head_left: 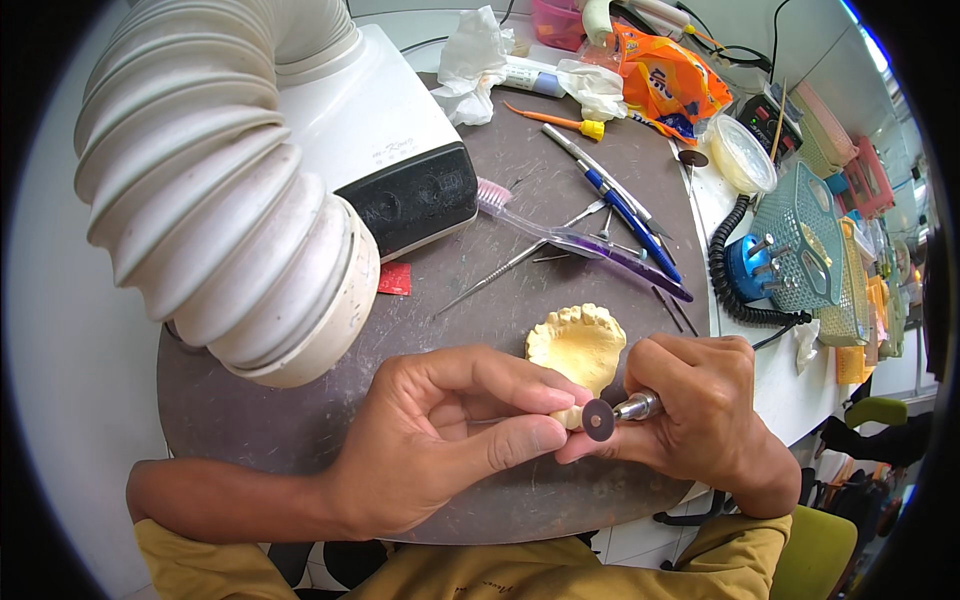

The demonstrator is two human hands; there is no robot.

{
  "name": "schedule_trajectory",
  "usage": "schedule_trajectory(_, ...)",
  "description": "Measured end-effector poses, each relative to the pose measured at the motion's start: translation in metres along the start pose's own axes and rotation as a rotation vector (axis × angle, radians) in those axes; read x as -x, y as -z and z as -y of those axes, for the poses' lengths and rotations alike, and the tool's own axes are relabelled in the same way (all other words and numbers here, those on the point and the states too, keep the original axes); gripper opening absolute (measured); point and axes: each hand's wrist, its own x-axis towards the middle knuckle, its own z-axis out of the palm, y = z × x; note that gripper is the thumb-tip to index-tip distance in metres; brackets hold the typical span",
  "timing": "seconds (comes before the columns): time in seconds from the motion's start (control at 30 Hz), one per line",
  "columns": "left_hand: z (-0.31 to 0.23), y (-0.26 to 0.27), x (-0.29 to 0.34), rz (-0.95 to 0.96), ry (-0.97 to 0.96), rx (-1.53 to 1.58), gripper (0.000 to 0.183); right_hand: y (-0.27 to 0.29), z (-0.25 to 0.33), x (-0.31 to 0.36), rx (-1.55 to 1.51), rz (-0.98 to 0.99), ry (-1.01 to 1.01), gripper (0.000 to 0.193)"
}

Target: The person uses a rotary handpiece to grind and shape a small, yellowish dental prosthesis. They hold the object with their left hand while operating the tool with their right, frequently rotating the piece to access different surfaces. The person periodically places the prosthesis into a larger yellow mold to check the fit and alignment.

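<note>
Between the thumb and fingertips of my left hand (450, 430) is a small cream tooth-like piece (569, 417), partly covered by the fingers. My right hand (690, 405) grips a metal rotary handpiece (637, 405), its body mostly hidden in the fist. A dark cutting disc (598, 420) on its tip stands right beside the cream piece; whether they touch I cannot tell. Just beyond both hands, a pale yellow dental cast (577, 347) with a row of teeth lies on the brown work surface (480, 330).
A wide white ribbed hose (200, 180) hangs at the left by a white and black box (400, 150). Beyond the cast lie a purple toothbrush (610, 255), a blue pen (628, 222) and metal hand tools. An orange packet (670, 75) and a teal basket (800, 235) stand farther right.
</note>
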Motion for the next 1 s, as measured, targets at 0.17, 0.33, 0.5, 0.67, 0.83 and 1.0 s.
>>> schedule_trajectory(0.17,-0.0008,-0.0011,-0.0002,-0.002,0.005,0.01,0.014,-0.0018,-0.0007,0.0011,0.002,-0.024,0.004,0.056)
schedule_trajectory(0.33,-0.0006,0.0,0.0,-0.005,0.011,0.005,0.014,-0.0007,-0.0004,0.0006,0.008,-0.005,-0.001,0.057)
schedule_trajectory(0.5,-0.001,-0.001,0.0002,-0.006,0.002,-0.012,0.013,-0.0018,-0.0005,0.0005,-0.009,-0.023,-0.008,0.057)
schedule_trajectory(0.67,-0.0024,-0.0004,0.0005,0.003,0.034,0.027,0.014,-0.0016,-0.0013,0.0021,0.011,-0.016,0.015,0.056)
schedule_trajectory(0.83,-0.0035,-0.0007,0.0008,-0.029,0.068,0.027,0.014,-0.0015,-0.0014,0.0016,-0.007,-0.03,0.008,0.055)
schedule_trajectory(1.0,-0.0038,-0.0006,0.0006,-0.026,0.061,0.014,0.013,-0.0017,-0.0012,0.0014,-0.006,-0.016,0.005,0.055)
